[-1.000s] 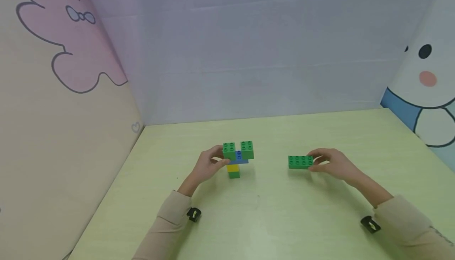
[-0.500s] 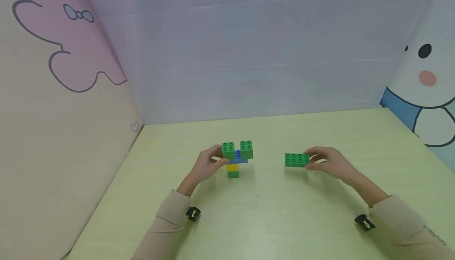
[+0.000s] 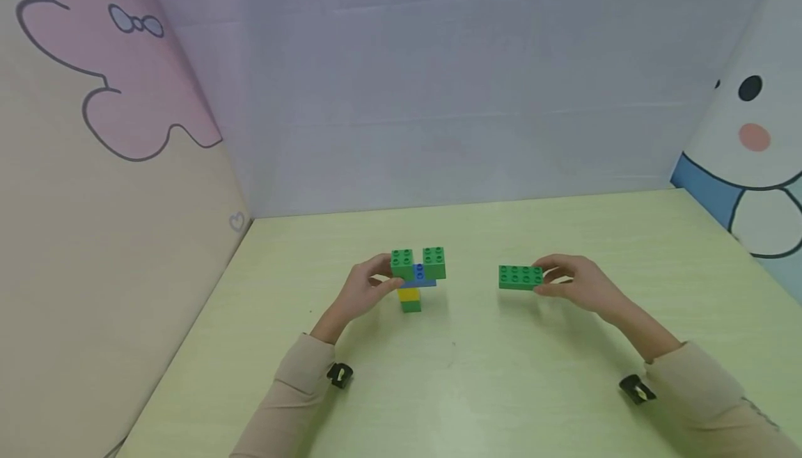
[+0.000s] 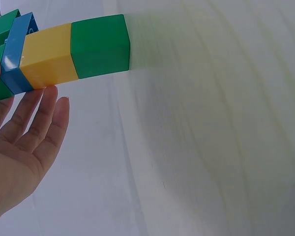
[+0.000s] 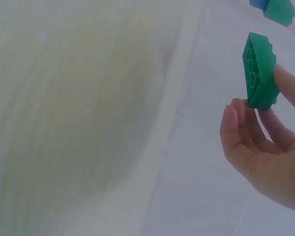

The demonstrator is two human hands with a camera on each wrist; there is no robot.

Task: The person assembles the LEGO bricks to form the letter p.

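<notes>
In the head view my left hand (image 3: 366, 289) holds a toy brick assembly by its left side. Two green bricks (image 3: 434, 264) sit apart on top of a blue brick (image 3: 427, 282); below it come a yellow brick (image 4: 50, 55) and a green bottom brick (image 4: 101, 46). The left wrist view shows the thumb at the upper part and the fingers beneath. To the right, my right hand (image 3: 578, 284) pinches one end of a long green brick (image 3: 521, 278), studs up. Its hollow underside shows in the right wrist view.
Both hands are over a pale yellow-green table (image 3: 476, 388). A grey-white curtain-like wall (image 3: 470, 96) stands behind it. Side panels carry cartoon figures, a pink one (image 3: 144, 89) at left and a white one (image 3: 752, 117) at right. Black wrist devices (image 3: 637, 388) show below the sleeves.
My right hand has moved a little left and away from me with the long green brick, closing some of the gap to the assembly. The left hand stays almost still.
</notes>
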